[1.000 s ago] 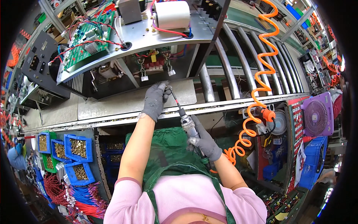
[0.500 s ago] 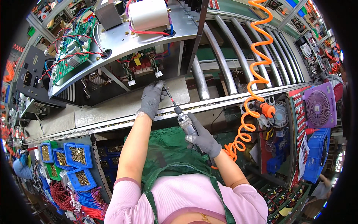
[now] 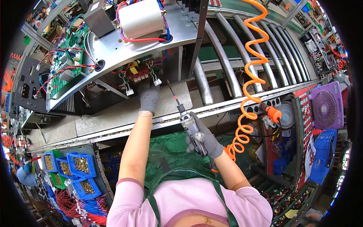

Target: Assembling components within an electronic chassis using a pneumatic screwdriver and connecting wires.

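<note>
My right hand [image 3: 206,140], in a grey glove, is wrapped round an air screwdriver [image 3: 188,123]. Its long thin bit points up and away, in front of the metal chassis [image 3: 109,53], touching nothing. My left hand [image 3: 149,99], gloved too, reaches into the chassis's dark lower opening; its fingers are in shadow and hidden. Just above that hand hang two white plug connectors [image 3: 157,81] on short wires. Behind them sits a board with red parts [image 3: 139,75]. On top of the chassis are a white cylinder [image 3: 141,19] and a grey block [image 3: 99,19].
A coiled orange air hose [image 3: 254,68] hangs at the right, over the conveyor rollers [image 3: 228,56]. Blue bins [image 3: 86,188] of screws stand at the lower left, beside bundled wires [image 3: 66,202]. A purple fan [image 3: 326,106] is at the far right. A green circuit board [image 3: 65,72] stands at the chassis's left.
My left hand has moved away from the screwdriver's bit and further into the chassis opening. The screwdriver stays in my right hand, its bit now apart from my left hand.
</note>
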`<control>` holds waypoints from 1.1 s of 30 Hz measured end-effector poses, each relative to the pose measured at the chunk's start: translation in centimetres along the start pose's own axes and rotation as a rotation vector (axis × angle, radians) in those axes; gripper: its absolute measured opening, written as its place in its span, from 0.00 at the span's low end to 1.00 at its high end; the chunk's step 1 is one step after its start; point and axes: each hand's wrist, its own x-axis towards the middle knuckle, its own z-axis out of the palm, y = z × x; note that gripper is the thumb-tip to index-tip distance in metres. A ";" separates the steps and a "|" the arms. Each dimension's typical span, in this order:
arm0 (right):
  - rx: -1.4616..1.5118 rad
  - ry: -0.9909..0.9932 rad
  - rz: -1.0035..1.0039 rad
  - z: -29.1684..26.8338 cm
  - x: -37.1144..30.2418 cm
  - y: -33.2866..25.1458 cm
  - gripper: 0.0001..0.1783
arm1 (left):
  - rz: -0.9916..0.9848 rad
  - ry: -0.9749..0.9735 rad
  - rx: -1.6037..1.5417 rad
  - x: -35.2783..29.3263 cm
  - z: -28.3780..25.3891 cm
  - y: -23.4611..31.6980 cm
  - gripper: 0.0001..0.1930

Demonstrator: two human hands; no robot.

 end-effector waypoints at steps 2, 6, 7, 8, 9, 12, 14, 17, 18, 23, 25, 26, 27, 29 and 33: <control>-0.042 0.019 -0.016 0.2 0.6 -0.4 0.57 | 0.026 0.178 0.164 0.9 0.0 1.1 0.19; -0.050 0.016 -0.019 0.5 1.2 -0.7 0.55 | 0.023 0.270 0.128 2.3 2.5 0.1 0.20; -0.044 0.012 -0.019 0.6 1.3 -0.8 0.54 | 0.039 0.250 0.173 2.1 2.0 0.4 0.20; -0.078 0.023 -0.008 0.7 1.4 -0.9 0.56 | 0.055 0.227 0.217 1.9 1.4 0.9 0.20; -0.111 0.032 0.003 0.9 1.4 -1.0 0.57 | 0.079 0.238 0.059 1.6 0.9 1.6 0.17; -0.184 0.016 -0.001 1.6 1.5 -0.6 0.52 | 0.194 0.306 0.072 -0.1 0.0 1.6 0.16; -0.171 0.018 0.011 2.1 2.1 -0.5 0.52 | 0.127 0.233 0.007 -0.4 -0.7 2.4 0.16; -0.200 0.057 -0.018 3.1 2.7 -0.6 0.52 | 0.080 0.260 0.039 0.3 0.7 1.4 0.15; -0.241 0.069 -0.005 3.4 2.9 -0.8 0.53 | 0.073 0.260 0.020 0.5 0.9 1.1 0.14; -0.297 0.085 -0.020 3.9 4.0 -1.5 0.52 | 0.052 0.141 -0.006 0.6 -0.6 2.9 0.12; -0.297 0.064 -0.044 3.7 4.3 -1.3 0.53 | 0.071 0.121 0.009 0.7 -0.4 2.5 0.15; -0.285 0.052 -0.045 3.6 4.3 -1.2 0.53 | 0.107 0.148 0.031 1.0 0.3 1.8 0.16; -0.272 0.041 -0.047 3.6 4.4 -1.2 0.54 | 0.111 0.141 0.039 1.1 1.0 1.0 0.17; -0.225 0.025 -0.051 3.6 4.3 -1.1 0.54 | 0.094 0.086 0.039 1.2 0.8 1.2 0.20; -0.255 0.031 -0.032 3.9 4.3 -1.2 0.54 | 0.145 0.222 -0.033 1.2 1.8 0.6 0.19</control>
